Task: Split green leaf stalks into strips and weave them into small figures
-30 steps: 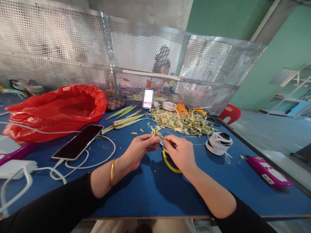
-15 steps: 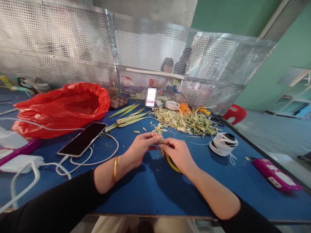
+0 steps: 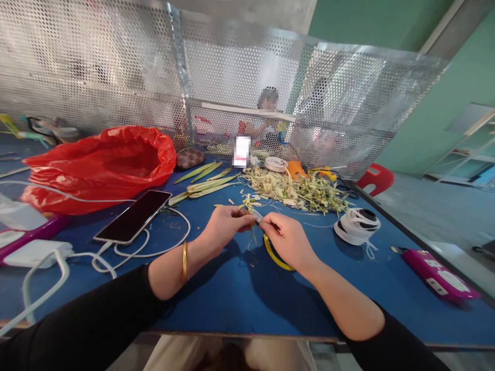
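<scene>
My left hand [image 3: 223, 229] is closed, thumb and fingers pinching a small braided piece of yellow-green plant strips [image 3: 249, 205], whose top sticks up above the fingertips. Thin loose ends hang below it. Close beside, my right hand [image 3: 288, 239] pinches a pale strip [image 3: 257, 214] that runs up toward the braid. The fingertips of both hands almost touch, so where the strip meets the braid is partly hidden. Under my right hand a yellow ring [image 3: 275, 260] lies on the blue table [image 3: 232, 314], partly covered by the hand.
Beyond my hands lie a heap of dried plant scraps [image 3: 297, 188] and several green stalks [image 3: 209, 186]. A red plastic bag [image 3: 96, 175], a phone [image 3: 133, 216] and white cables are at left. A white ribbon roll [image 3: 356, 226] and purple power strip [image 3: 439, 273] lie right. A perforated metal screen [image 3: 232, 62] stands behind.
My right hand has turned and drawn slightly away from my left, and the pale strip now shows between them. More of the braid is visible above my left fingertips.
</scene>
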A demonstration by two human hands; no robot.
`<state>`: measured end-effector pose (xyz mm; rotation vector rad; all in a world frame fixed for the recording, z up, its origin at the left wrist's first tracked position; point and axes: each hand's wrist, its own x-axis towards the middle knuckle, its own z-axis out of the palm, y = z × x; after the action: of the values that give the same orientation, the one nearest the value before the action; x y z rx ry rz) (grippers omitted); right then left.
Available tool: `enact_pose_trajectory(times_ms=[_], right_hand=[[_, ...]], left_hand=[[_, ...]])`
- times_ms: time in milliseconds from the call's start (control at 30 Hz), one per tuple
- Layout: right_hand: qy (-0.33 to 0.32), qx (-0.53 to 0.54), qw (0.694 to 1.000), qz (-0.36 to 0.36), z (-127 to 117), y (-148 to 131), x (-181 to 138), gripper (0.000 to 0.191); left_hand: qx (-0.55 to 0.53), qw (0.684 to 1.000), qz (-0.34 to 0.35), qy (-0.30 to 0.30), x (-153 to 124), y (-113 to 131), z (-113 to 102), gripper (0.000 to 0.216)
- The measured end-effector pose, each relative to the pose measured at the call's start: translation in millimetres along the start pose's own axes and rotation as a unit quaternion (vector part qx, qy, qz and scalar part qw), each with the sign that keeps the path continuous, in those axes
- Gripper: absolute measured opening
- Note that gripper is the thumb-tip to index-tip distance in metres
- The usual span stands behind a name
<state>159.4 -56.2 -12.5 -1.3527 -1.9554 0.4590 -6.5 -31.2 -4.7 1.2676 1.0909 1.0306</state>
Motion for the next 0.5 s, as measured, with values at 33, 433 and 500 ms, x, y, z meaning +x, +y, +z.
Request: enact_pose_trajectory(times_ms=[33,433,500], right_hand=[[0.005,-0.028,0.999,-0.024,-0.1,0.0,-0.2,0.017],[0.085,-0.049,0.995,-0.031,-4.6,-2.9,-2.6,0.021],[0.049,0.062,0.995,0.053,-7.2,-3.5,-1.5,0.025]], left_hand=[[-0.002,1.0,-0.004,0.001,0.5,-0.3,-0.3,0.027],[-0.052,0.998,-0.004,0.03,2.7,-0.2,-5.0,0.025],[-0.062,0.997,-0.008,0.042,3.1,-0.3,-5.0,0.027]])
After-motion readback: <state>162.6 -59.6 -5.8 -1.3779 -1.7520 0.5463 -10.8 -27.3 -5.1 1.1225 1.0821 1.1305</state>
